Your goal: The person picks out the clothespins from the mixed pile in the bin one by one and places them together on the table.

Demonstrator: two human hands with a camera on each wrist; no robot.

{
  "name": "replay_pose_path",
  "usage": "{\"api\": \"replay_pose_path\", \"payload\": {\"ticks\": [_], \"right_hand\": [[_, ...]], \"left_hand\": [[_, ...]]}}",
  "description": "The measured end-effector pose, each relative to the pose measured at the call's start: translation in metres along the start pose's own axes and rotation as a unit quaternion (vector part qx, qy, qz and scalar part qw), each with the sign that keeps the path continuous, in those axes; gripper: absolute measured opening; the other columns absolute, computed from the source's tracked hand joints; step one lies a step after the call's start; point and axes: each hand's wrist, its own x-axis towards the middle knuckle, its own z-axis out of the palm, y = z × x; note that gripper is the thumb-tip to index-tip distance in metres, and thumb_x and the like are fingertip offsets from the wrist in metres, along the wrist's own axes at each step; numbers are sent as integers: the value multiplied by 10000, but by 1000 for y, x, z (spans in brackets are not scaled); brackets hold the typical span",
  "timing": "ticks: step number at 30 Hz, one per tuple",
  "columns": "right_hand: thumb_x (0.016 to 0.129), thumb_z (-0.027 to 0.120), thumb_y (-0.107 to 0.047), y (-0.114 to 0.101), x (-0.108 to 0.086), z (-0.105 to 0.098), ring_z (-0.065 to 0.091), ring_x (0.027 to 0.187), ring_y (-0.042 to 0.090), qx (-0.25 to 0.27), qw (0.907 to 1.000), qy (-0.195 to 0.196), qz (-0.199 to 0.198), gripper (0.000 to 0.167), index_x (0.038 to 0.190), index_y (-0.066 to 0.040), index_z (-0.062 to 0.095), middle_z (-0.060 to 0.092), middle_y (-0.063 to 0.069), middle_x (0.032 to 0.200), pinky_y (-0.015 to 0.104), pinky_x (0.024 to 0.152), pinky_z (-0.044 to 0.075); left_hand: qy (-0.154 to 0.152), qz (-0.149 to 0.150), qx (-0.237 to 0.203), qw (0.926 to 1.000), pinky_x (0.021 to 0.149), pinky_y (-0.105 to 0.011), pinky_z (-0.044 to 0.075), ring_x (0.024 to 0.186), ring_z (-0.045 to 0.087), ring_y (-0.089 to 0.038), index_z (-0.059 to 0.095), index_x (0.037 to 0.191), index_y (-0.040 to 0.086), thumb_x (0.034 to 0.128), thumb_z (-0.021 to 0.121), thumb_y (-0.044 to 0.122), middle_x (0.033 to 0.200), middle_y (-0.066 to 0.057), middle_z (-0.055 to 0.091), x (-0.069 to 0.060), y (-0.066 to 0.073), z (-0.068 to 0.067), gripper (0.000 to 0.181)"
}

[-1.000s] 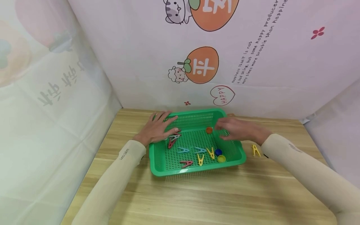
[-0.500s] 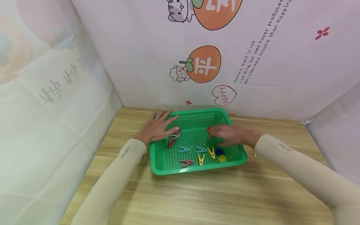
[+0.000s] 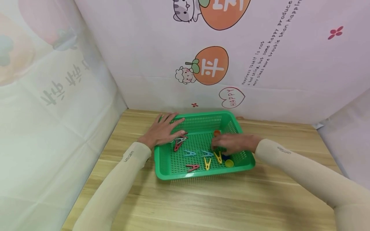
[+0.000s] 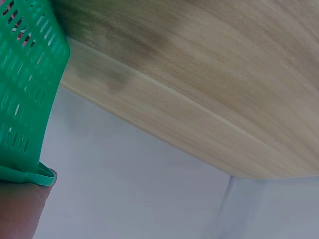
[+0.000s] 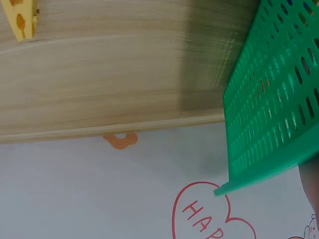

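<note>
A green plastic basket [image 3: 202, 176] with slotted walls stands on the table. My left hand [image 3: 162, 132] rests on its back left corner with fingers spread over the rim. Beneath that thumb lie red clothespins [image 3: 177, 146] and a pale grey clothespin [image 3: 181, 140]. My right hand [image 3: 231, 143] reaches down into the basket's right part; its fingertips point downward, and whether they pinch anything is hidden. Around it are an orange cap [image 3: 217, 132], a partly covered blue cap [image 3: 225, 157], a yellow cap [image 3: 229, 163], blue clothespins [image 3: 189, 153] and yellow clothespins [image 3: 207, 164].
Another red clothespin [image 3: 192, 167] lies near the basket's front wall. Outside the basket, a yellow clothespin [image 5: 21, 20] lies on the wooden table [image 3: 202, 205]. A printed cloth wall [image 3: 156, 64] rises directly behind the table's back edge.
My right hand has moved left and lower from the basket's right wall into its inside, passing the orange cap. My left hand stays on the corner. The view has shifted slightly.
</note>
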Motion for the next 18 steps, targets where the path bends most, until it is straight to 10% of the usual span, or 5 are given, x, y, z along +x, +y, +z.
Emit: {"api": "replay_pose_path", "payload": {"ticks": [18], "right_hand": [[934,807,19,2,9,10,701,1152,183,-227,9995,-206,-124,334,1223,-135,736,721,-4,1273,407,1035,617]], "left_hand": [[-93,-31,-75,9999,1356,-677,123,1688,194,-352,305,1739,333,1122,341,688,1843,-36,155,0,0,1,714]]}}
